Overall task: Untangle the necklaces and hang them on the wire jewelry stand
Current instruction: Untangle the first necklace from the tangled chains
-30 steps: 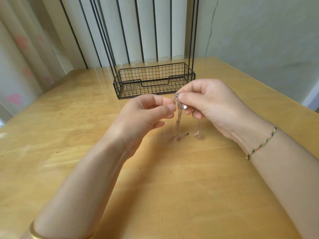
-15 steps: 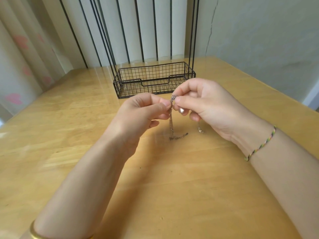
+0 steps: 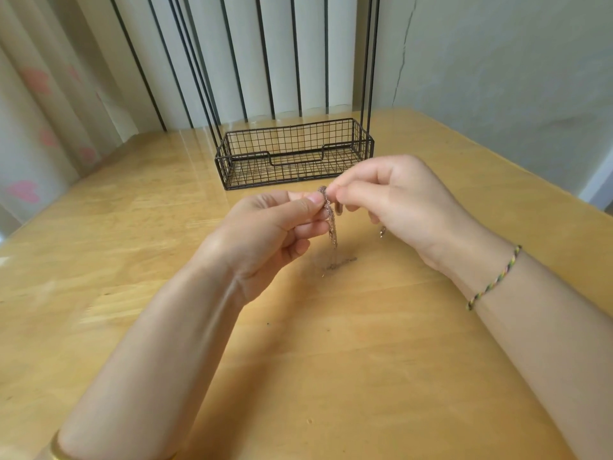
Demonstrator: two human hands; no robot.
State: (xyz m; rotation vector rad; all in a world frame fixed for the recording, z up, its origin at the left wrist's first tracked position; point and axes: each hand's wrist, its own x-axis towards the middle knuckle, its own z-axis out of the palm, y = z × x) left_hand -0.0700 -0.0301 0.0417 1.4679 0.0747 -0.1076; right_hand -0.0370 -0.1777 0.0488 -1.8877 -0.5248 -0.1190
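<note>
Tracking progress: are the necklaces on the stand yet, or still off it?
Off. The necklaces hang bunched, pinched between left hand and right hand, in front of the wire stand.

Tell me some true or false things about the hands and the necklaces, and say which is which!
1. The left hand and the right hand both pinch the necklaces. True.
2. The necklaces lie inside the stand. False: they dangle from the hands, in front of the stand.
3. A braided bracelet is on the right wrist. True.
4. The table is black. False: it is light wood.
</note>
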